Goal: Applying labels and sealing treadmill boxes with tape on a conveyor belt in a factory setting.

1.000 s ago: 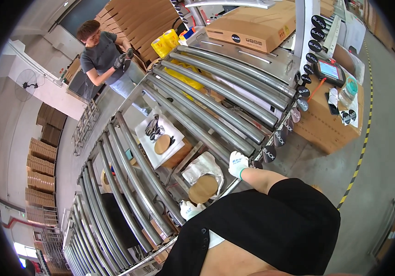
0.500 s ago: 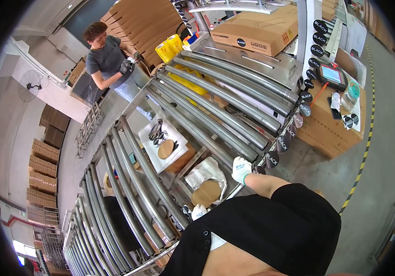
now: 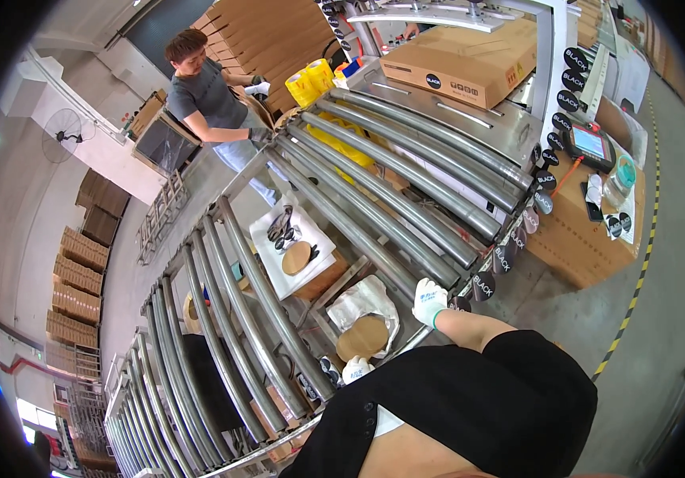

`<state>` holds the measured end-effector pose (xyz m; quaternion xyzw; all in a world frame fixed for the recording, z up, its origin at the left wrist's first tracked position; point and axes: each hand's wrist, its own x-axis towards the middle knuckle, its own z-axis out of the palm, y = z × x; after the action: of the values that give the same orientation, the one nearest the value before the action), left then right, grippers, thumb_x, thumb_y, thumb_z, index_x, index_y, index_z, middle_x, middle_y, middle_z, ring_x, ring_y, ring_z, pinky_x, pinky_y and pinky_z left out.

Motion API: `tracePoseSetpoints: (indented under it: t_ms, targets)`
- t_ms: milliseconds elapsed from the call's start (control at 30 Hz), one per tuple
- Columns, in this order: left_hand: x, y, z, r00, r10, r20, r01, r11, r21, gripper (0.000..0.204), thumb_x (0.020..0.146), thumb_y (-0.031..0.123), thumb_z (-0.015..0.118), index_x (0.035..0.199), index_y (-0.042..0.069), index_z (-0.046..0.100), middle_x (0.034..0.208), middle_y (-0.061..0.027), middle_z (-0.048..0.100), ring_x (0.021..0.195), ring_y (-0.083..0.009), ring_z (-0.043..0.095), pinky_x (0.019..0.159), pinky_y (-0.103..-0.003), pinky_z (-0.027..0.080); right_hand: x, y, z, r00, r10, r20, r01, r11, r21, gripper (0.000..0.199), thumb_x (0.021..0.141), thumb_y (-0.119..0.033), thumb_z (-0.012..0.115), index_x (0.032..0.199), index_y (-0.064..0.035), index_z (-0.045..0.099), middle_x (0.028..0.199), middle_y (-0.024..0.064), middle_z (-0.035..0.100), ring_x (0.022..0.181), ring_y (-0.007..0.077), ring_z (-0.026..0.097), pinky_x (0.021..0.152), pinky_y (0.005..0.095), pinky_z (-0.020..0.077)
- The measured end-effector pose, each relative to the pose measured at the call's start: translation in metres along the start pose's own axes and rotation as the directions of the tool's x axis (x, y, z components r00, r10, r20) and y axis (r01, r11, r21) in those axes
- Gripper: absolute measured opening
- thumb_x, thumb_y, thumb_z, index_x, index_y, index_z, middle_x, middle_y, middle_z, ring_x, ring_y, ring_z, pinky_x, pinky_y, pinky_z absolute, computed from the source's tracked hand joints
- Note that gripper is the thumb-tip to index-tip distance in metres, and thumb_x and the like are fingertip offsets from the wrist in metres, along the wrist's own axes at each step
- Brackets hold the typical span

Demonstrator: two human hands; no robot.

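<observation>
Roller conveyor [image 3: 438, 237]: right hand [image 3: 431, 303] at edge, left hand [image 3: 356, 369] near brown disc [image 3: 362, 338]; grips indeterminable. Apparently a pause; next move calls for lifting hands.

The head view (a wide fisheye) looks down and ahead; hands [image 3: 431, 303] near, roller conveyor [image 3: 390, 268] spreading beyond.

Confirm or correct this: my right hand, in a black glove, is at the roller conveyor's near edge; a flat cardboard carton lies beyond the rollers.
The colour is wrong: the head view shows your right hand in a white glove. The roller conveyor and flat cardboard carton are as stated.
</observation>
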<state>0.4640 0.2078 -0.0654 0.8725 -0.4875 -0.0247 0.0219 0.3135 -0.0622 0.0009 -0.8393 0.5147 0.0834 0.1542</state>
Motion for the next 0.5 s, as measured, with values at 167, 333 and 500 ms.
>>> tracePoseSetpoints:
  t_ms: [167, 333, 500]
  targets:
    - [-0.008, 0.0, -0.004, 1.0, 0.026, -0.011, -0.026, 1.0, -0.004, 0.021, 0.071, 0.026, 0.061, 0.08, 0.008, 0.068, 0.09, -0.0108, 0.066, 0.088, -0.0292, 0.064, 0.079, -0.042, 0.052, -0.01, 0.0, -0.025, 0.999, -0.038, 0.023, 0.038, 0.999, 0.036, 0.093, 0.074, -0.046, 0.073, 0.136, 0.0097, 0.03, 0.115, 0.0199, 0.057, 0.102, 0.0324, 0.062, 0.082, 0.0456, 0.0503]
    - [-0.007, 0.002, -0.009, 0.997, 0.075, -0.018, -0.075, 0.997, -0.009, 0.02, 0.071, 0.025, 0.062, 0.08, 0.008, 0.068, 0.09, -0.0106, 0.066, 0.088, -0.0292, 0.064, 0.078, -0.042, 0.052, -0.01, 0.002, -0.034, 0.997, -0.035, 0.07, 0.026, 0.992, 0.121, 0.093, 0.075, -0.045, 0.072, 0.137, 0.0101, 0.029, 0.118, 0.0209, 0.056, 0.105, 0.0332, 0.061, 0.087, 0.0458, 0.0495]
    - [-0.005, 0.004, -0.014, 0.991, 0.131, -0.023, -0.131, 0.991, -0.014, 0.02, 0.071, 0.025, 0.062, 0.08, 0.009, 0.069, 0.09, -0.0105, 0.066, 0.087, -0.0291, 0.064, 0.078, -0.042, 0.052, -0.009, 0.003, -0.03, 0.997, -0.048, 0.068, 0.039, 0.991, 0.127, 0.091, 0.077, -0.044, 0.071, 0.137, 0.0108, 0.03, 0.119, 0.0225, 0.056, 0.106, 0.0333, 0.061, 0.087, 0.0452, 0.05]
